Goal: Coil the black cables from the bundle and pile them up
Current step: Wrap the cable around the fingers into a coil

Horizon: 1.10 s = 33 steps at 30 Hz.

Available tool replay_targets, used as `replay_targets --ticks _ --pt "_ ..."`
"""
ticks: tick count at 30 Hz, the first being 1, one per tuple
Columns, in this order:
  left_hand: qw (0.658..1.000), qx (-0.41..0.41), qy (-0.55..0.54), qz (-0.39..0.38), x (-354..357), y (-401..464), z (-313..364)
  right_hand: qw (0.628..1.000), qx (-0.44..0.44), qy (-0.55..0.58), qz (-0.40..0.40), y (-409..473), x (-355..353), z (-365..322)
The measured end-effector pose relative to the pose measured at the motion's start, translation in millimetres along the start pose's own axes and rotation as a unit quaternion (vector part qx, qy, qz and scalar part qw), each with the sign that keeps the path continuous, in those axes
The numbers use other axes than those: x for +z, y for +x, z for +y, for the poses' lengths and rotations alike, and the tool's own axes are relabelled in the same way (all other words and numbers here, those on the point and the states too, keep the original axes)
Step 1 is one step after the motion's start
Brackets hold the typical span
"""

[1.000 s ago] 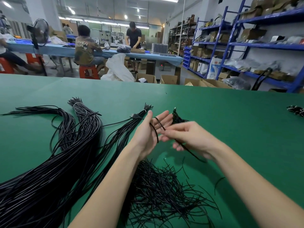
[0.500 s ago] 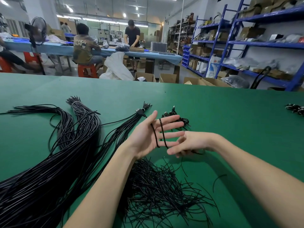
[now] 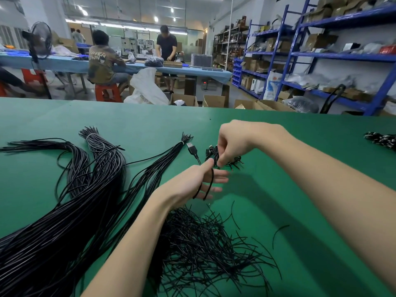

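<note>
A thick bundle of long black cables (image 3: 70,206) lies across the left of the green table (image 3: 300,168). One black cable (image 3: 211,181) is looped twice around the straight fingers of my left hand (image 3: 192,183), held edge-up at the table's middle. Its USB plug (image 3: 192,149) sticks out just beyond that hand. My right hand (image 3: 233,142) hovers above and behind the left hand, pinching the same cable at the fingertips. A small pile of coiled cables (image 3: 232,160) lies right behind my hands.
A heap of short black wire ties (image 3: 203,247) lies under my left forearm. More dark cable ends (image 3: 381,139) sit at the table's right edge. Beyond the table are cardboard boxes (image 3: 214,101), blue shelves (image 3: 342,56) and people at a blue workbench (image 3: 128,65).
My right hand rose from beside the left palm and now pinches the cable above the left fingers. The left hand turned more edge-on, and the USB plug came free beyond it.
</note>
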<state>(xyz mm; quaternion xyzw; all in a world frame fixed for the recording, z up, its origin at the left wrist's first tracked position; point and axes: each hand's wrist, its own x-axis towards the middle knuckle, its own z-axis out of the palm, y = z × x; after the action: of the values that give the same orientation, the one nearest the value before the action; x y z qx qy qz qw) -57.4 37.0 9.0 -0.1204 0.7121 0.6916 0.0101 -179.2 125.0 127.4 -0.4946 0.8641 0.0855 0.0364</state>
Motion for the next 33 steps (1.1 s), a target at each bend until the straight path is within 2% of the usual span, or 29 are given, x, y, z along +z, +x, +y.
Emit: replay_targets --ticks 3,6,7,9,10,11,13,16,19,21,24,27,30,33 --pt "0.998 0.019 -0.029 0.062 -4 2 -2 0.995 0.020 0.020 0.095 -10 1 -12" --pt "0.974 0.053 -0.204 0.086 -12 1 3 0.971 0.012 0.204 0.124 -22 30 -22" --pt "0.960 0.065 -0.261 0.079 -15 -1 5 0.943 0.010 0.312 0.118 -26 46 -25" --pt "0.938 0.087 -0.329 0.059 -19 -6 7 0.836 0.011 0.545 0.058 -32 75 -28" --pt "0.933 0.094 -0.343 0.048 -21 -7 7 0.784 0.009 0.620 0.020 -34 87 -28" --pt "0.929 0.099 -0.354 0.038 -22 -9 7 0.750 0.006 0.661 -0.012 -35 98 -26" --pt "0.917 0.106 -0.383 0.019 -22 -10 6 0.725 0.003 0.686 -0.055 -36 112 -19" --pt "0.905 0.127 -0.407 -0.008 -22 -11 7 0.726 0.011 0.678 -0.117 -37 122 -8" --pt "0.911 0.128 -0.390 -0.044 -22 -12 6 0.723 0.002 0.673 -0.157 -40 127 4" --pt "0.917 0.119 -0.374 -0.070 -20 -13 6 0.750 -0.002 0.642 -0.159 -40 124 12" --pt "0.931 0.098 -0.337 -0.098 -18 -15 8 0.824 0.019 0.551 -0.127 -38 108 22" --pt "0.958 0.072 -0.254 -0.113 -13 -16 9 0.874 0.032 0.473 -0.112 -29 85 30" --pt "0.982 0.046 -0.157 -0.093 -7 -15 9 0.907 0.049 0.400 -0.119 -22 55 29" --pt "0.992 0.035 -0.114 -0.040 -6 -10 8 0.915 0.062 0.386 -0.099 -16 35 17"
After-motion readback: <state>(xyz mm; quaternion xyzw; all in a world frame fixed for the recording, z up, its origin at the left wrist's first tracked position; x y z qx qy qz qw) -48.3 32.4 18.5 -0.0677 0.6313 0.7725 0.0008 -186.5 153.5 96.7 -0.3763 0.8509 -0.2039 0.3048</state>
